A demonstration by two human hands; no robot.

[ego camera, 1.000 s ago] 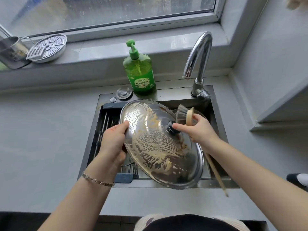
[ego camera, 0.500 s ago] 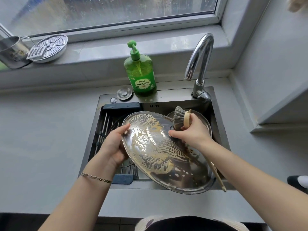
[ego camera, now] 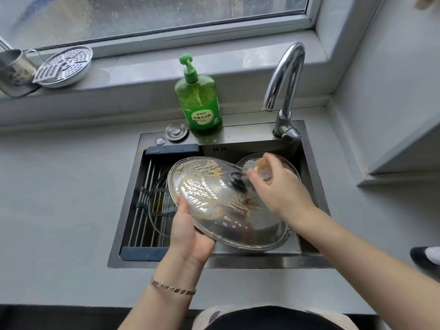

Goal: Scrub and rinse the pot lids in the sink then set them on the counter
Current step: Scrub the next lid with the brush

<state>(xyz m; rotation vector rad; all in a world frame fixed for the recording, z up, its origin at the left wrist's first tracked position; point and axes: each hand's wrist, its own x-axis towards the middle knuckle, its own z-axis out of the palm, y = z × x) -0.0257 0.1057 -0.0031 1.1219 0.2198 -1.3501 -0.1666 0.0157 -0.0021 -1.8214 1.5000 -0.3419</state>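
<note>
Left hand [ego camera: 188, 232] grips the tilted, soapy lid [ego camera: 209, 194] by its near rim; right hand [ego camera: 278, 189] clutches a blurred brush [ego camera: 252, 166] beside the knob [ego camera: 237, 178].

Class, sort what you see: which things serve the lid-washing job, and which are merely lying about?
In the job: soapy lid, brush, left hand, right hand, sink, tap, soap bottle.
Lying about: steamer plate, metal cup, sink plug.

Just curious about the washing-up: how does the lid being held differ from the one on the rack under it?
The held lid is tilted, sudsy, gripped by the left hand; the rack lid lies untouched on the rack. The held lid is shiny metal; the rack lid is see-through. Both are round.
</note>
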